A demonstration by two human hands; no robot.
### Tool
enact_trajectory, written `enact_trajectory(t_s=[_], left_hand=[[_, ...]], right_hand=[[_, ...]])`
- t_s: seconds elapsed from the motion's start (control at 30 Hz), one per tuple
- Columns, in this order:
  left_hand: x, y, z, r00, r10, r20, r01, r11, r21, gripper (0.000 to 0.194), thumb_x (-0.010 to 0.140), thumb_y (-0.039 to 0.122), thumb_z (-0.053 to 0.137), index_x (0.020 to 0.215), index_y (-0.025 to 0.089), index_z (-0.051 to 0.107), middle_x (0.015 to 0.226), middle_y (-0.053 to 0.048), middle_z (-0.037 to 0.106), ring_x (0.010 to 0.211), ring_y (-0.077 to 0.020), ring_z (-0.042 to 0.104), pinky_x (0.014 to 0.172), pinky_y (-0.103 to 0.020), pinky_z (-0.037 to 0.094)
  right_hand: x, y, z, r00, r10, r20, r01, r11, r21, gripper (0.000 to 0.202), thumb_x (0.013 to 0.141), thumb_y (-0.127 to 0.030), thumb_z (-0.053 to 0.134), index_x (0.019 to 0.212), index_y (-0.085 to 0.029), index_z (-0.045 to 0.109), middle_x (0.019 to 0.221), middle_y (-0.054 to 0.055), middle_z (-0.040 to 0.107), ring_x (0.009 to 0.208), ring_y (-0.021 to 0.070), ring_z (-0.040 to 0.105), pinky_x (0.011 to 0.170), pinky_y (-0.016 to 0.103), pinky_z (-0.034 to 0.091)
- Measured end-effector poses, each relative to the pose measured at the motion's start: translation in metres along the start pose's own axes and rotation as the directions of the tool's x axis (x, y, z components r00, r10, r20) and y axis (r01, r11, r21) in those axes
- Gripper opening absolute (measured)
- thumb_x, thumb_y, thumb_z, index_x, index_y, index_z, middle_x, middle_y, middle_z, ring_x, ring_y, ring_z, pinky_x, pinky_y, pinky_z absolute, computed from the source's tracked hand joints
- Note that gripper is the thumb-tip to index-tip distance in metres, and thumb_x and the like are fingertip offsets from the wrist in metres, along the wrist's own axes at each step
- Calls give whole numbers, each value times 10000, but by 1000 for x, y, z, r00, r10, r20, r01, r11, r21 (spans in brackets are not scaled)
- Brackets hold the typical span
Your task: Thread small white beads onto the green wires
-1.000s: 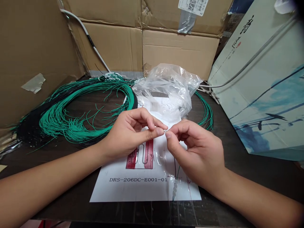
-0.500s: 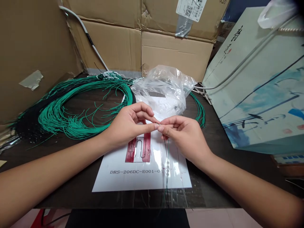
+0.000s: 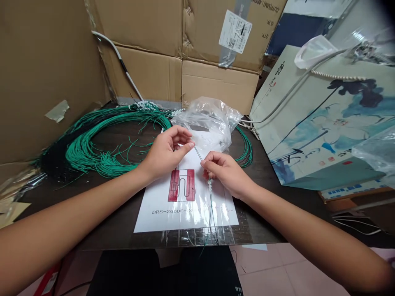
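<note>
Between my two hands runs a short taut stretch of thin dark wires (image 3: pixel 198 152). My left hand (image 3: pixel 168 150) pinches its upper end between thumb and fingers. My right hand (image 3: pixel 224 169) is closed on the wires lower down and to the right. Just below the right fingers, several small white bead-like pieces (image 3: pixel 210 186) sit in a row on the wires. From there a green and a black tail hang down past the table edge. Beneath the hands lies a printed white sheet (image 3: pixel 151 224) with a red picture (image 3: pixel 181 186).
A large bundle of green and black wires (image 3: pixel 89 158) lies at the left. Behind the hands sits a clear plastic bag (image 3: pixel 210 117), with more green wires (image 3: pixel 246 148) beside it. Cardboard boxes (image 3: pixel 148 78) wall the back; a painted paper bag (image 3: pixel 296 123) stands right.
My hands have moved apart, the right one down and away from the left, with wires stretched between them. The white pieces are now closer below my right hand. The view has shifted.
</note>
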State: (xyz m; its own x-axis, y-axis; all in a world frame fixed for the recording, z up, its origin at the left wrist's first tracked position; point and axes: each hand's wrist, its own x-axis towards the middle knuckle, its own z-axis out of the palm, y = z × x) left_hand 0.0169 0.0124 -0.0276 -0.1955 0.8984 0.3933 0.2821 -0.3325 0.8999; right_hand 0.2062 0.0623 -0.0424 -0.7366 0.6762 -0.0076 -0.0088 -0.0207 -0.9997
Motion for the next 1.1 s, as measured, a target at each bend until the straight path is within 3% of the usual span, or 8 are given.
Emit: enact_trajectory(t_s=[0.27, 0.4, 0.53, 0.63, 0.83, 1.1], left_hand=[[12, -8, -12, 981, -62, -184, 30, 985, -171, 262, 783, 185, 746, 975, 186, 566, 855, -7, 648, 859, -130, 628, 736, -237, 506], [9, -6, -10, 983, -97, -157, 63, 976, -206, 294, 779, 206, 769, 984, 196, 558, 838, -2, 678, 825, -125, 641, 737, -240, 504], [-2, 0, -1, 985, -173, 20, 173, 962, -212, 360, 781, 269, 787, 1024, 198, 531, 830, -9, 714, 762, -132, 667, 721, -262, 502], [-10, 4, 4, 977, -184, 104, 202, 959, -199, 381, 798, 295, 779, 1050, 196, 511, 831, -15, 734, 776, -141, 691, 760, -277, 507], [-13, 8, 6, 972, -199, 126, 221, 956, -191, 382, 809, 288, 768, 1064, 200, 497, 809, 1, 731, 744, -127, 673, 735, -265, 483], [-16, 8, 9, 991, -89, 104, 91, 996, -11, 236, 804, 283, 761, 933, 186, 587, 841, -10, 691, 821, -149, 662, 739, -276, 470]], right_hand=[[-2, -4, 0, 978, 138, 157, -180, 937, 298, 164, 798, -214, 658, 676, -167, 559, 618, -28, 561, 580, 102, 566, 601, 245, 432], [0, -3, -2, 965, 164, 204, -223, 924, 311, 173, 796, -264, 690, 699, -153, 598, 711, 5, 610, 613, 117, 606, 593, 250, 468], [2, -1, 1, 989, 134, 68, -148, 954, 260, 302, 816, -430, 753, 906, -156, 663, 870, 45, 701, 720, 134, 677, 663, 258, 534], [3, 1, 4, 998, 41, -51, -30, 979, 200, 324, 791, -444, 790, 857, -147, 677, 783, 30, 701, 662, 110, 662, 648, 244, 541], [0, 2, 6, 986, -102, -135, 115, 989, 95, 270, 831, -402, 765, 821, -151, 668, 708, 7, 689, 606, 94, 650, 603, 222, 516], [-1, 3, 6, 976, -124, -178, 125, 992, -4, 283, 840, -429, 743, 821, -153, 677, 678, 7, 669, 580, 106, 622, 590, 244, 499]])
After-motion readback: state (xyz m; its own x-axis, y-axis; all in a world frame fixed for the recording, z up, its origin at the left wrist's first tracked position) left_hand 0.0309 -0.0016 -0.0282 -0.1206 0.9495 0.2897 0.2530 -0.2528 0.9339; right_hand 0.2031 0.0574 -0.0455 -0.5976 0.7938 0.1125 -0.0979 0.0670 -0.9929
